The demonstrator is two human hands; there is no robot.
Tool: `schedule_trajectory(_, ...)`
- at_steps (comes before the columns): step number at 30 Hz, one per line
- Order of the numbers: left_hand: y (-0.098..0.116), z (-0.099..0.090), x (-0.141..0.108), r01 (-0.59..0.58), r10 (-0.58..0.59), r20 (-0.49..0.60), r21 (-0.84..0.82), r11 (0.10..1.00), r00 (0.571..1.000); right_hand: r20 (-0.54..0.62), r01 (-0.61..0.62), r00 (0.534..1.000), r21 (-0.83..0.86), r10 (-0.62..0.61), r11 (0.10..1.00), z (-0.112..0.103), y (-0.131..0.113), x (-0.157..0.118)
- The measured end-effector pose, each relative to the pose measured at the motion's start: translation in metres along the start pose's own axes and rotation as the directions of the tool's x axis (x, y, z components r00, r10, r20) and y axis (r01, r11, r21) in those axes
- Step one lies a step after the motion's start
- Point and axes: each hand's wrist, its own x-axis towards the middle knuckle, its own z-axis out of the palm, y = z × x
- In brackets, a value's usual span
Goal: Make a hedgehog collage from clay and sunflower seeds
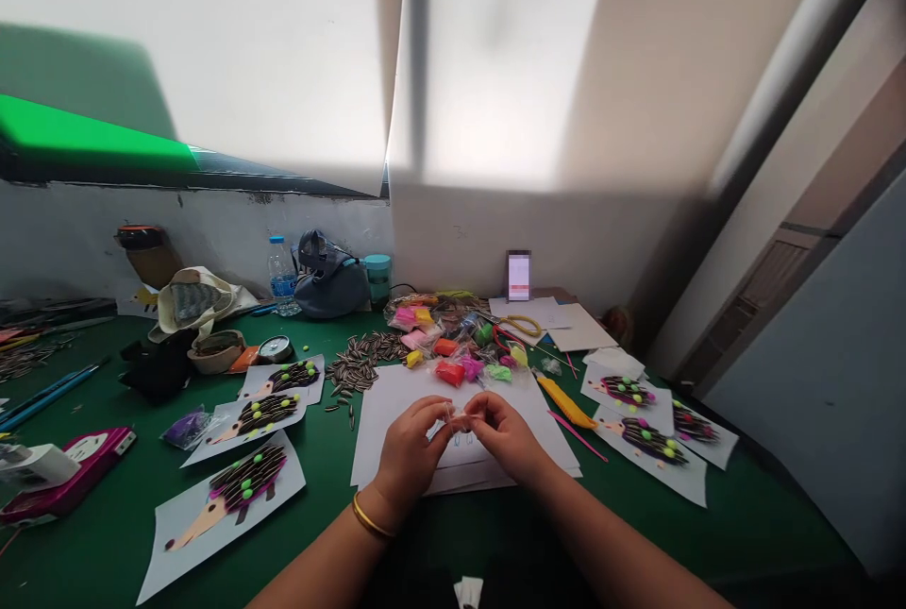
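Both my hands meet over a stack of white paper (375,448) in the middle of the table. My left hand (414,444), with a gold bangle at the wrist, pinches one side of a small clear plastic wrapper (461,421) with something pale pinkish-orange in it. On the other side, my right hand (511,439) closes its thumb and fingers on the same wrapper. Fingers hide much of it, so its exact shape cannot be made out. Faint blue drawn lines (463,440) show on the paper below. Just beyond lie bagged lumps of coloured clay (450,371).
Sunflower seeds (364,359) are heaped left of the clay. Hedgehog pictures (244,486) lie on both sides. A yellow cutter (566,401), a pink stick (577,436) and yellow-handled scissors (522,325) are at right. A phone (519,276), bag (329,283) and bottle (283,279) stand behind.
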Motion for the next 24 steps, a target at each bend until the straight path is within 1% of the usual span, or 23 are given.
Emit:
schedule_trajectory(5, 0.0019, -0.0005, 0.0007, 0.032, -0.031, 0.070, -0.004, 0.999, 0.997, 0.054, 0.012, 0.998, -0.050, -0.009, 0.999, 0.0016, -0.0069, -0.0016)
schedule_trajectory(8, 0.0030, -0.0020, 0.0016, 0.041, -0.040, 0.060, -0.015, 0.999, 0.997, 0.047, 0.034, 0.998, -0.088, -0.030, 0.996, 0.0012, -0.0082, -0.0005)
schedule_trajectory(10, 0.0026, -0.0028, 0.0021, 0.064, -0.063, 0.047, -0.024, 0.998, 0.997, 0.035, 0.059, 0.998, -0.152, -0.054, 0.987, -0.0008, -0.0082, -0.0003)
schedule_trajectory(12, 0.0011, -0.0026, 0.0027, 0.103, -0.100, 0.051, -0.047, 0.994, 0.994, 0.041, 0.133, 0.991, -0.255, -0.127, 0.958, -0.0034, -0.0079, -0.0009)
schedule_trajectory(14, -0.0007, -0.0013, 0.0032, 0.150, -0.145, 0.064, -0.085, 0.985, 0.987, 0.076, 0.250, 0.968, -0.386, -0.240, 0.888, -0.0052, -0.0074, -0.0021)
schedule_trajectory(16, -0.0024, 0.0005, 0.0037, 0.194, -0.182, 0.097, -0.129, 0.973, 0.978, 0.118, 0.347, 0.934, -0.528, -0.338, 0.775, -0.0054, -0.0068, -0.0033)
schedule_trajectory(17, -0.0031, 0.0013, 0.0038, 0.209, -0.193, 0.120, -0.148, 0.967, 0.974, 0.141, 0.376, 0.919, -0.594, -0.368, 0.711, -0.0049, -0.0065, -0.0038)
schedule_trajectory(19, -0.0042, 0.0021, 0.0040, 0.224, -0.199, 0.151, -0.177, 0.958, 0.968, 0.189, 0.408, 0.898, -0.698, -0.398, 0.589, -0.0032, -0.0063, -0.0045)
schedule_trajectory(21, -0.0047, 0.0019, 0.0039, 0.215, -0.187, 0.155, -0.191, 0.958, 0.970, 0.229, 0.424, 0.885, -0.757, -0.406, 0.497, -0.0017, -0.0064, -0.0051)
schedule_trajectory(22, -0.0046, 0.0015, 0.0039, 0.204, -0.176, 0.156, -0.190, 0.960, 0.972, 0.243, 0.428, 0.882, -0.773, -0.404, 0.468, -0.0013, -0.0066, -0.0055)
schedule_trajectory(24, -0.0039, 0.0006, 0.0038, 0.177, -0.149, 0.162, -0.174, 0.969, 0.975, 0.257, 0.430, 0.881, -0.787, -0.398, 0.442, -0.0014, -0.0072, -0.0065)
